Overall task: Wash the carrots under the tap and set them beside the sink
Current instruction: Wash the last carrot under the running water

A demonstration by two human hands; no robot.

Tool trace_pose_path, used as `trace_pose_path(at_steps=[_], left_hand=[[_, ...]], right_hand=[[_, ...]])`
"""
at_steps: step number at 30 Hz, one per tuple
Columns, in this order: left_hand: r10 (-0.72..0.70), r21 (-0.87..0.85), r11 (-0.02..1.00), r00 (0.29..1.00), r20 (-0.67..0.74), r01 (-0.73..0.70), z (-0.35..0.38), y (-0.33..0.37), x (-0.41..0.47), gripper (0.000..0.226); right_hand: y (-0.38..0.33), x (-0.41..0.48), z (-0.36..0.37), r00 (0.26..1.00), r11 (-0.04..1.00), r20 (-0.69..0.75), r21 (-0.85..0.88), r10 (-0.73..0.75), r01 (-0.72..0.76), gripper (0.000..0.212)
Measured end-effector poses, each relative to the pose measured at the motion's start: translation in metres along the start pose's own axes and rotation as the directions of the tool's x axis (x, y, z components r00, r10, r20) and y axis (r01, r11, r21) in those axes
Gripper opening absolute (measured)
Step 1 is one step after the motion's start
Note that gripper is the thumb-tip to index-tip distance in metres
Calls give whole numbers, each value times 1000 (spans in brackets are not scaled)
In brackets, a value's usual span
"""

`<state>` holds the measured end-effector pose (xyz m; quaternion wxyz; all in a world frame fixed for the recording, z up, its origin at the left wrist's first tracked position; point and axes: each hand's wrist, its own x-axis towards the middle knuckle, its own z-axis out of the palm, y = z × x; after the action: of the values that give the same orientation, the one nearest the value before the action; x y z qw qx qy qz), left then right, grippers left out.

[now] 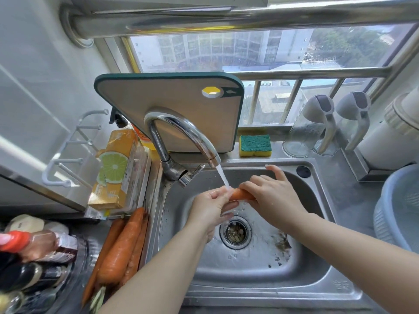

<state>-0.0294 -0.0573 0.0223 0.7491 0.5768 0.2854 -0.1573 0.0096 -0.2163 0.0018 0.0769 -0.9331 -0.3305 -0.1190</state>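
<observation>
Orange and wet, the carrot (241, 194) sat under the tap (179, 125) stream above the sink (249, 275), the left hand (212, 206) gripping one end and the right hand (274, 196) curled over the other. Stiff, light, probably slippery: best held firmly at both ends.

Sink (260, 288) brushed steel, wet; tap (181, 130) glossy chrome; sponge (255, 143) rough.

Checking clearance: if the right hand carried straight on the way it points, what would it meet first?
Past the orange carrot it grips, likely the running water stream under the curved chrome tap's spout; depth unclear.
</observation>
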Motion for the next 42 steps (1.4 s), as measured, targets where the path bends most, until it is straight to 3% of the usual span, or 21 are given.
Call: trace_pose_path(at_steps=[3, 5, 7, 10, 12, 17, 21, 24, 26, 28, 29, 30, 34, 35, 37, 39, 40, 42], left_hand=[[27, -19, 999, 999, 18, -26, -9, 7, 5, 13], [53, -53, 997, 998, 24, -51, -17, 9, 6, 18], [73, -74, 995, 997, 37, -70, -24, 9, 6, 20], [88, -88, 993, 993, 79, -81, -32, 5, 5, 21], [86, -33, 996, 990, 110, -83, -35, 2, 5, 22], [35, 255, 964, 989, 147, -72, -42, -5, 3, 21], [9, 429, 897, 975, 224, -107, -45, -5, -5, 16], [-83, 529, 846, 964, 253, -66, -44, -2, -11, 36], [-129, 557, 830, 957, 259, -39, -45, -2, -14, 43], [-100, 540, 840, 963, 250, -53, -46, -5, -17, 43], [-70, 536, 841, 968, 240, -72, -47, -7, -17, 41], [-31, 550, 829, 974, 226, -102, -48, -9, -18, 38], [124, 661, 718, 974, 189, -219, -48, -17, -21, 23], [152, 680, 693, 971, 186, -239, -46, -19, -23, 21], [204, 696, 663, 961, 185, -275, -42, -24, -28, 18], [231, 679, 672, 955, 188, -296, -42, -28, -32, 11], [234, 673, 677, 954, 188, -299, -43, -29, -33, 9], [229, 661, 692, 957, 180, -289, -47, -28, -35, 11]], right_hand=[[6, 3, -9, 996, 997, 91, 68, 13, -19, 30], [15, 7, -23, 955, 958, 254, 200, 152, -206, 35], [23, 10, -33, 847, 795, 459, 392, 268, -464, 32], [27, 8, -31, 732, 394, 616, 620, 291, -678, 25], [26, 7, -28, 734, 319, 600, 661, 317, -679, 26], [15, 11, -34, 767, 408, 530, 649, 362, -642, 32], [-1, 17, -34, 791, 368, 520, 701, 322, -611, 42], [-16, 20, -26, 757, 223, 578, 729, 305, -646, 53], [-27, 23, -20, 729, 30, 635, 749, 255, -662, 58], [-36, 24, -12, 715, -155, 665, 746, 218, -647, 57], [-41, 24, -9, 714, -182, 662, 749, 226, -637, 52], [-46, 23, -6, 718, -147, 650, 758, 249, -635, 47], [-63, 27, 0, 739, 146, 501, 775, 451, -615, 21], [-67, 29, 1, 729, 151, 450, 790, 515, -594, 16], [-71, 34, 7, 684, 127, 392, 807, 616, -577, 25], [-77, 38, 10, 629, -30, 431, 839, 647, -544, 36], [-79, 41, 10, 584, -188, 492, 844, 645, -503, 38], [-81, 47, 7, 486, -603, 680, 725, 549, -333, 36]])
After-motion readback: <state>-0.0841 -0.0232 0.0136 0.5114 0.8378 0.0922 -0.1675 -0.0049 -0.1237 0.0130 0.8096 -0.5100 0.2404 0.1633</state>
